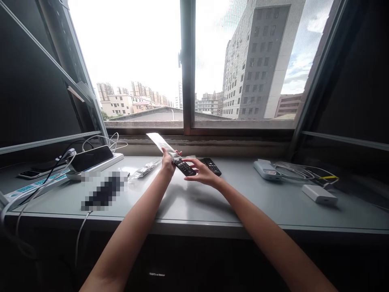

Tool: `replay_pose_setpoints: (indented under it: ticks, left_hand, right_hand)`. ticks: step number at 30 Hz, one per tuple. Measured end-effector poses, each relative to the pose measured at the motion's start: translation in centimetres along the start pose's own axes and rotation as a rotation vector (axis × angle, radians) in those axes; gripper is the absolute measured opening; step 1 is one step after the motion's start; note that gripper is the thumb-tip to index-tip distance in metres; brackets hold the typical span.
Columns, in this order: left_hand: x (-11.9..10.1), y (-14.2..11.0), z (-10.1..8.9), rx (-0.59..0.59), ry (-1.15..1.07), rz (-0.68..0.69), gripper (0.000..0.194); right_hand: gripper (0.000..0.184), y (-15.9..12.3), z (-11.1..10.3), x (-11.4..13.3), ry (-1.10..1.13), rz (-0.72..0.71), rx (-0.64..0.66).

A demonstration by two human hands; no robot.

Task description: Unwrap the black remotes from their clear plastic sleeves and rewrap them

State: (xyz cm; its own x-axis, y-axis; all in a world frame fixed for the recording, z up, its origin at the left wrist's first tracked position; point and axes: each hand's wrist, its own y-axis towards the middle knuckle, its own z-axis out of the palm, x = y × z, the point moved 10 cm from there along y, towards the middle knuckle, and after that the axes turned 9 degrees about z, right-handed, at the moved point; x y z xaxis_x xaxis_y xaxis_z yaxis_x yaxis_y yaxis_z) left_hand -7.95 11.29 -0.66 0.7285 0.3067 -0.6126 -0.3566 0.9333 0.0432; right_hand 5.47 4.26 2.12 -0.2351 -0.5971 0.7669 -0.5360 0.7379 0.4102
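A black remote control (183,166) is partly inside a clear plastic bag (160,142), tilted above the desk. My left hand (168,161) is closed around the bag and the remote's upper end, thumb on top. At the remote's lower end, my right hand (202,172) grips it between thumb and fingers. Behind my right hand, a second black remote (212,166) lies on the desk. Left of my left hand rests another clear plastic packet (147,168); what it holds is hard to make out.
Power strips (39,182) with cables and a phone (28,174) lie at the left, near a dark device on a stand (92,158). A blurred-out object (105,190) sits closer. On the right are a white power bank (267,169), coiled cables and a white box (319,194). A window stands behind the desk (237,202).
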Motion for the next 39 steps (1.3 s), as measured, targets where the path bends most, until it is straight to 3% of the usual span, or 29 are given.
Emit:
replay_pose_setpoints:
  ticks: [3, 8, 12, 15, 19, 29, 34, 39]
  left_hand:
    - [-0.2, 0.5, -0.7, -0.059, -0.049, -0.029, 0.051]
    - [-0.5, 0.6, -0.6, -0.054, -0.079, -0.029, 0.053]
    - [-0.1, 0.1, -0.3, -0.007, 0.027, -0.011, 0.055]
    - [1.5, -0.5, 0.1, 0.052, 0.126, -0.073, 0.055]
    - [3.4, -1.3, 1.3, 0.168, 0.188, -0.143, 0.053]
    - [6.3, -3.9, 3.9, 0.423, 0.208, -0.294, 0.062]
    - [5.8, -3.7, 4.2, 0.442, 0.161, -0.25, 0.061]
    - [5.5, -4.2, 4.5, 0.461, 0.184, -0.228, 0.059]
  right_hand:
    - [0.069, -0.1, 0.9, -0.2, 0.085, -0.001, 0.105]
    - [0.06, 0.1, 0.9, -0.7, 0.195, 0.007, 0.135]
    - [0.067, 0.3, -0.2, -1.1, 0.11, 0.032, -0.016]
    - [0.078, 0.2, -1.5, -1.1, -0.022, 0.034, -0.164]
    - [0.076, 0.0, -2.7, -0.6, -0.162, 0.016, -0.278]
    - [0.059, -0.6, -3.3, -0.1, -0.402, 0.025, -0.397]
    - [0.065, -0.3, -3.1, 0.2, -0.398, -0.092, -0.381]
    - [0.057, -0.4, -3.2, 0.1, -0.419, -0.097, -0.4]
